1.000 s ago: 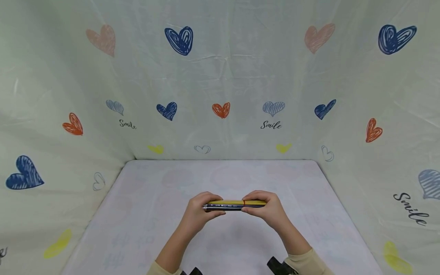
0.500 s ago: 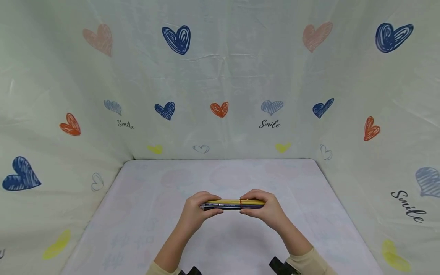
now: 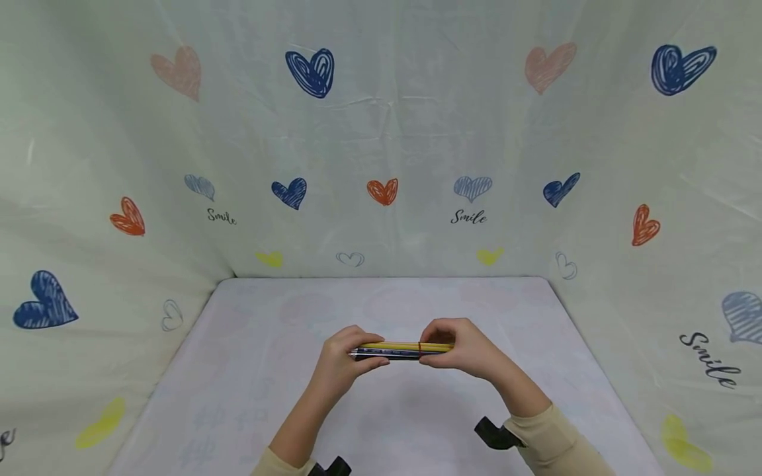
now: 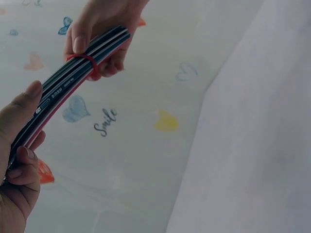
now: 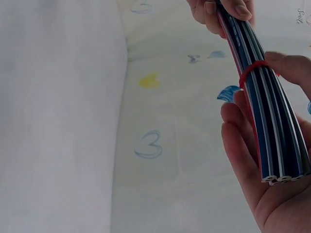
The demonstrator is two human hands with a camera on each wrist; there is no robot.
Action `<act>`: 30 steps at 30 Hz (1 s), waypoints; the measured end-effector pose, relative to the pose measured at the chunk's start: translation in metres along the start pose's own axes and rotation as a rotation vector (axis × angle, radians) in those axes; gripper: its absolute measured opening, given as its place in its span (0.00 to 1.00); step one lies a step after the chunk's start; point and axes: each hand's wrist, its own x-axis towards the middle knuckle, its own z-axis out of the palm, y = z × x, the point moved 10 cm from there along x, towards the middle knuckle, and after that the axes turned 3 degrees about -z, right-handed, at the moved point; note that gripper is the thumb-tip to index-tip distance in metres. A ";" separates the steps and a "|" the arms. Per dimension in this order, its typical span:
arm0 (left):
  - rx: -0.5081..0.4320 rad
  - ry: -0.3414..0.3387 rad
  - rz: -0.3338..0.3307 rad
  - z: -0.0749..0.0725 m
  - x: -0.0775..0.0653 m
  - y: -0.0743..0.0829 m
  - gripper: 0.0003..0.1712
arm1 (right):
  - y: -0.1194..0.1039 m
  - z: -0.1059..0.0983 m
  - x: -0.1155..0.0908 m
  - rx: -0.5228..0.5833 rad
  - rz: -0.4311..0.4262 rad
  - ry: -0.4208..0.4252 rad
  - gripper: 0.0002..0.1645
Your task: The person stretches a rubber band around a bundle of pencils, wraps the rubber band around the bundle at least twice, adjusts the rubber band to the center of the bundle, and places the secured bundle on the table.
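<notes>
A bundle of several pencils (image 3: 395, 350) is held level above the table, with yellow and dark blue barrels in the head view. A red rubber band (image 5: 252, 73) circles it towards its right end. My left hand (image 3: 339, 363) grips the left end between thumb and fingers and covers part of it. At the other end, my right hand (image 3: 470, 347) holds the bundle close to the band; its thumb (image 5: 291, 68) lies against the band in the right wrist view. Flat pencil ends (image 5: 284, 178) face the right palm.
A white table (image 3: 381, 423) lies beneath both hands. Around it hangs a pale curtain (image 3: 417, 132) printed with hearts and "Smile". Black wrist mounts (image 3: 499, 433) sit at both cuffs.
My right hand has risen a little, its fingers more arched, and its forearm has swung out to the right. The bundle sits slightly higher. My left hand keeps its grip.
</notes>
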 end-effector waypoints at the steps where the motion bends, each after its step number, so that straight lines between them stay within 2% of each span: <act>1: 0.002 0.005 0.005 0.000 0.000 0.000 0.19 | 0.001 0.001 0.000 0.003 0.007 -0.002 0.12; 16: 0.005 0.037 0.041 0.001 0.005 0.003 0.18 | -0.007 -0.001 0.000 -0.071 -0.039 0.053 0.10; 21: 0.007 0.028 0.044 0.005 0.006 0.005 0.16 | -0.010 0.003 0.003 -0.161 -0.055 0.061 0.13; 30: 0.015 -0.003 0.026 0.011 0.005 0.004 0.15 | 0.000 0.008 0.002 -0.190 0.004 0.080 0.19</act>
